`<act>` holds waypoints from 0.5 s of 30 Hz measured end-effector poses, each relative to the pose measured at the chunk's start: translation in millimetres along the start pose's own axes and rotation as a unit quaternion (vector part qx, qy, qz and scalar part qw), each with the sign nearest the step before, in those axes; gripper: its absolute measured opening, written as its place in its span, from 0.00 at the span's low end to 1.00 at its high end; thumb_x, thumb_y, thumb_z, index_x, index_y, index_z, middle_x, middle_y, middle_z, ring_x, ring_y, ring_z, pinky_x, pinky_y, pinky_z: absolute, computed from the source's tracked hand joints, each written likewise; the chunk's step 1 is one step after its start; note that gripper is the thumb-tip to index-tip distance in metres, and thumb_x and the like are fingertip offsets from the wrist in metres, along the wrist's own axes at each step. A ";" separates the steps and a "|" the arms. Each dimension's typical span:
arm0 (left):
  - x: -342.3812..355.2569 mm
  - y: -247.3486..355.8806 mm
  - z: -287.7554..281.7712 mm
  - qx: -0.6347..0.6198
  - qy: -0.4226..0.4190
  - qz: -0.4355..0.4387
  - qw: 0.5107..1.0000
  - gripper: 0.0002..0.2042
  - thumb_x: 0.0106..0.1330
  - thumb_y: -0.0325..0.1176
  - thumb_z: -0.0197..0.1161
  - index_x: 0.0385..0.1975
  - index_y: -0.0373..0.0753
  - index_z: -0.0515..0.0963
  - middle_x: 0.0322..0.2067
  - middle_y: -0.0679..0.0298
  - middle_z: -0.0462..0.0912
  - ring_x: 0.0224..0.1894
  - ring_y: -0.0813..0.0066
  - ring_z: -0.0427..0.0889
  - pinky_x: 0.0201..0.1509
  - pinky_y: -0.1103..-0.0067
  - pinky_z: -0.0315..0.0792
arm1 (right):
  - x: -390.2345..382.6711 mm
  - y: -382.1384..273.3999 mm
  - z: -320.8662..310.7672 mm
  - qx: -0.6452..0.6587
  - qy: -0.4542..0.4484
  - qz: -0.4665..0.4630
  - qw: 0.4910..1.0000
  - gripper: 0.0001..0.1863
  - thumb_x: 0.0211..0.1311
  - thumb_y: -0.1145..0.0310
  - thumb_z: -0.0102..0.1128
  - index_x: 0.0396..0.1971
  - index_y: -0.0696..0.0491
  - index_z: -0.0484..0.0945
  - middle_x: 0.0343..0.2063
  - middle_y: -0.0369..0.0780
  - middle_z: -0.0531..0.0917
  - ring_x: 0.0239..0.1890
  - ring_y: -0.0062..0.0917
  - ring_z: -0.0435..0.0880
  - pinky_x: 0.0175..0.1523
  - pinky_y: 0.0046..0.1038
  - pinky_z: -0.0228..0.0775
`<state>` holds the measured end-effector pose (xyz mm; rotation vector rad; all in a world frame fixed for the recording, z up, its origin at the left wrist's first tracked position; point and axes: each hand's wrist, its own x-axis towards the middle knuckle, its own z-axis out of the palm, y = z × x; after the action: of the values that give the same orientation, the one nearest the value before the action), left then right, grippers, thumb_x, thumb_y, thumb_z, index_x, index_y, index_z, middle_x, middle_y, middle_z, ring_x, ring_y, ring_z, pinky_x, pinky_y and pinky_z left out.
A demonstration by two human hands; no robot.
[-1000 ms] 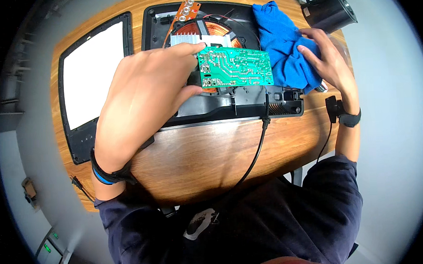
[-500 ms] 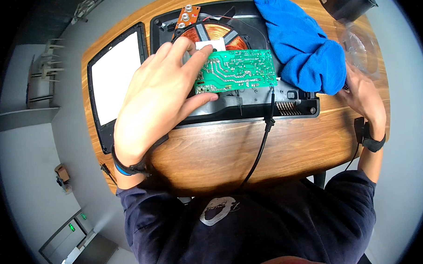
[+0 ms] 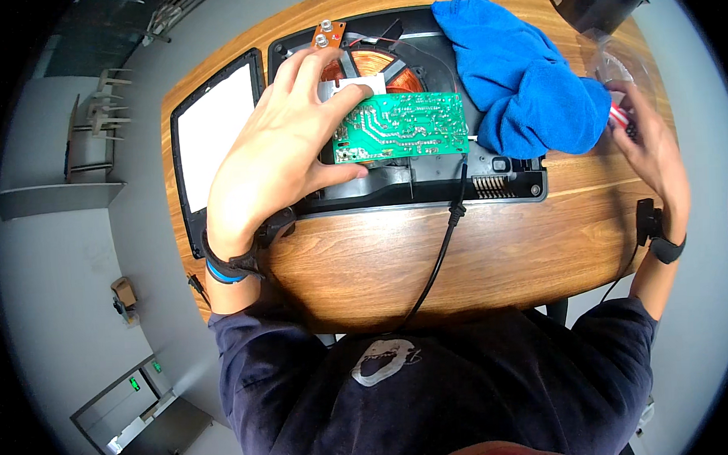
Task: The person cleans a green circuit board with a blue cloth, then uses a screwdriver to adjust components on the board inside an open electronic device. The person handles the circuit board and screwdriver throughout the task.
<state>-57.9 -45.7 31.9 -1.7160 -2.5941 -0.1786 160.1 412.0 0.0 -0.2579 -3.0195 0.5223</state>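
Green and speckled with solder, a rectangular circuit board (image 3: pixel 404 126) lies across the near part of a black plastic appliance housing (image 3: pixel 355 197), mid-table and toward the far edge. I pinch its left end with my left hand (image 3: pixel 277 146): thumb at the near edge, index finger at the far edge, the other fingers bent forward. I cannot tell whether the board touches the housing below. Just behind it I see a pale metal block (image 3: pixel 371 85), then a round coil of copper wire (image 3: pixel 374 63) and a small orange board with clear round parts (image 3: pixel 329 34).

Near the right edge of the wooden table (image 3: pixel 365 263), my right hand (image 3: pixel 648 141) has thumb and index finger parted around a red-and-white striped object (image 3: pixel 619 114), mostly hidden; I cannot tell whether they press on it. Just beside it, a crumpled blue cloth (image 3: pixel 519 78) overlaps the housing's right side. Beyond my fingers lies clear plastic packaging (image 3: pixel 619 58), and a dark vessel (image 3: pixel 597 3) stands at the far right corner. Along the left edge lies a white panel in a black frame (image 3: pixel 216 124). From the housing a black cable (image 3: pixel 438 277) runs over the near edge toward me.
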 end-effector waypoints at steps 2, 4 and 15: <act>-1.8 -7.1 3.5 0.034 0.014 0.015 0.999 0.43 0.54 0.41 0.90 0.73 0.45 0.79 0.75 0.48 0.72 0.77 0.42 0.73 0.80 0.56 0.73 | -1.4 3.5 -21.7 -0.012 0.016 0.036 0.999 0.25 0.78 0.70 0.72 0.70 0.53 0.76 0.45 0.46 0.86 0.46 0.36 0.89 0.54 0.38 0.82; -1.2 -12.9 2.0 -0.043 -0.016 0.004 0.999 0.46 0.53 0.41 0.91 0.75 0.44 0.76 0.75 0.48 0.73 0.76 0.42 0.74 0.79 0.55 0.74 | -1.2 10.3 -38.1 -0.032 0.053 0.045 0.997 0.20 0.79 0.69 0.73 0.65 0.54 0.80 0.46 0.41 0.88 0.43 0.25 0.86 0.50 0.31 0.81; -4.5 -14.6 -5.0 -0.107 0.056 -0.030 0.992 0.52 0.47 0.35 0.92 0.77 0.37 0.73 0.66 0.47 0.82 0.69 0.41 0.80 0.74 0.60 0.76 | 13.2 -67.3 -53.9 -0.056 0.179 -0.160 0.969 0.17 0.74 0.74 0.78 0.59 0.58 0.89 0.49 0.42 0.93 0.50 0.25 0.91 0.58 0.26 0.82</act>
<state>-69.7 -55.9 35.3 -1.6325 -2.6271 -0.5582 141.8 369.5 74.0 0.1212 -2.6627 0.2457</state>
